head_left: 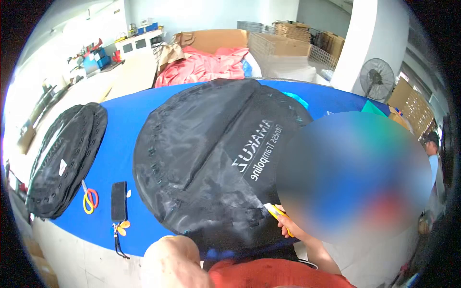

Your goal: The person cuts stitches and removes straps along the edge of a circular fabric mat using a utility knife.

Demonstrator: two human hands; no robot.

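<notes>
A large round black fabric cover (201, 139), with white lettering that reads mirrored, lies on the blue tabletop (117, 139). My right hand (287, 224) is closed round a yellow cutter (279, 215), whose pale tip touches or nearly touches the cover's lower right part. Close to the camera, at the table's front edge, is my left hand (175, 249), below the cover's lower left edge. Its fingers are hidden, and what it holds, if anything, does not show.
At left lie stacked black covers (67, 158), scissors (90, 198) and a dark phone-like object (118, 201) with a strap. Pink fabric (206, 67) is behind the table. A fan (377, 79) and a person (433, 158) are at right, beside a large blurred area.
</notes>
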